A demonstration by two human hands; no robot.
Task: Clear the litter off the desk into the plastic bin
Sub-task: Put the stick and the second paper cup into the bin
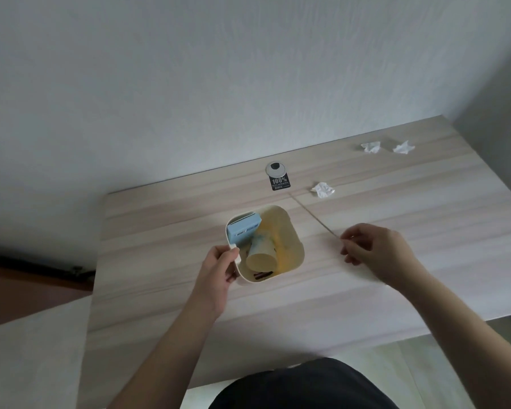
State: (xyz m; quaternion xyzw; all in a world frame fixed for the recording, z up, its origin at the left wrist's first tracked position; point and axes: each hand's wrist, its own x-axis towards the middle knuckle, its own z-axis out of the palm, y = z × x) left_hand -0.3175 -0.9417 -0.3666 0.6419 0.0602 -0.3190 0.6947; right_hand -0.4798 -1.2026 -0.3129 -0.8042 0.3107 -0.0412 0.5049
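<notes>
A cream plastic bin [292,246] stands on the wooden desk [366,290]. Inside it lie a light blue box [244,230], a paper cup [261,255] on its side and a dark wrapper [263,275]. My left hand [219,273] grips the bin's near-left rim. My right hand [378,252] pinches the near end of a thin wooden stick [310,212], which slants away toward the back of the desk, right of the bin. Three crumpled white paper balls lie on the desk: one [323,190] behind the stick, two [370,147] [403,147] at the far right.
A round grey cable grommet [275,169] and a black label [279,183] reading 100% sit at the desk's back edge against the white wall. The desk's left edge drops to a dark floor strip. My dark-clothed body is at the near edge.
</notes>
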